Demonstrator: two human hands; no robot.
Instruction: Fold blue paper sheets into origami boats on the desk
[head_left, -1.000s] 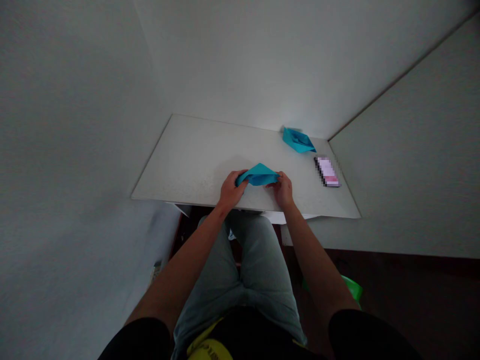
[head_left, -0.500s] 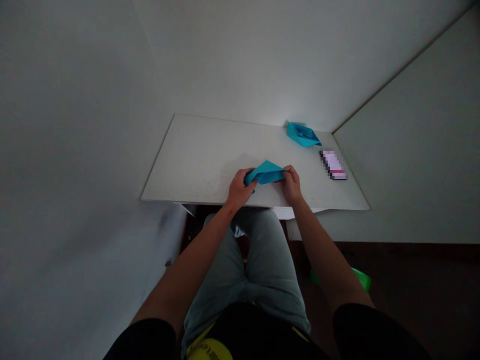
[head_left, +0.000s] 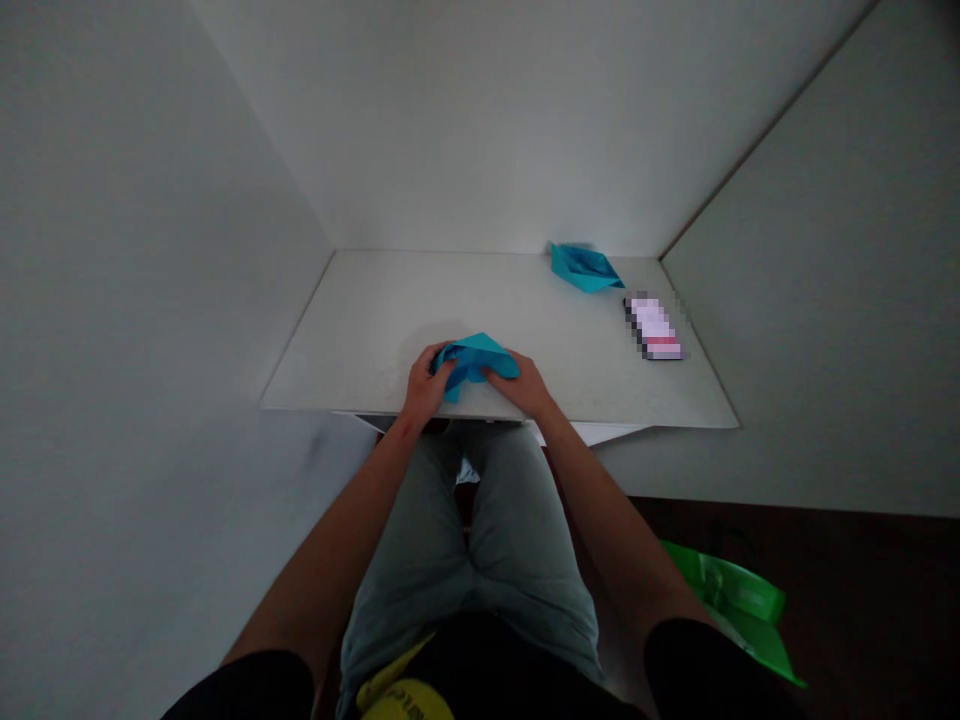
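- L wall [head_left: 135,300]: plain white, runs down past the L edge of the counter [head_left: 360,335].
- L hand [head_left: 427,386]: closed, fingers curled over L side of the blue folded paper, wrist near the counter's near edge.
- Blue folded paper [head_left: 474,361]: on the counter right at near edge, btwn both hands & touching both. Bunched, w/ a peak on top & a flap hanging down on L; exact folds partly hidden by fingers.
- R hand [head_left: 524,386]: fingers together, curved down over R end of the paper, gripping it against the counter, palm low.
- Grey-green pants [head_left: 465,560]: on the person's legs, below the near edge, under both forearms.
- Blue paper boat [head_left: 583,268]: far end of the counter, close to the back wall, well apart from the hands.
- Phone [head_left: 653,328]: lies flat to R of the boat, near the R edge. Pixelated, so screen can't be read.
- Green plastic bag [head_left: 724,600]: on the dark floor, near R, below the counter.
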